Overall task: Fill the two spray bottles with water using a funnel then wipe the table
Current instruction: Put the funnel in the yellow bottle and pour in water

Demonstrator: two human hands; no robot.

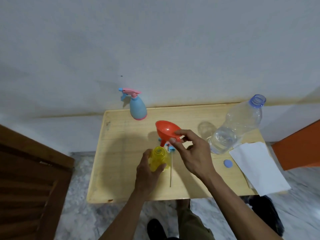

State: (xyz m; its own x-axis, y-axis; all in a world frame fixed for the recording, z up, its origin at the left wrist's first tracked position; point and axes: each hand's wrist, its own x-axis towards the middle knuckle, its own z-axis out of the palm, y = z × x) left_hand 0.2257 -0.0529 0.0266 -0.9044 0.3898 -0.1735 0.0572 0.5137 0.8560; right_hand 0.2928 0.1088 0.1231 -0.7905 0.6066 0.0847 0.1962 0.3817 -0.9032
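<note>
Fingers of the right hand [191, 153] pinched the orange funnel [167, 129] just above the yellow bottle [158, 158], which the left hand [147, 168] gripped; a tilted funnel could spill water.

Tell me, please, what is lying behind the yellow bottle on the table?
Its removed sprayer head lies there, tube running toward the table's near edge. The funnel and right hand cover most of the head.
</note>
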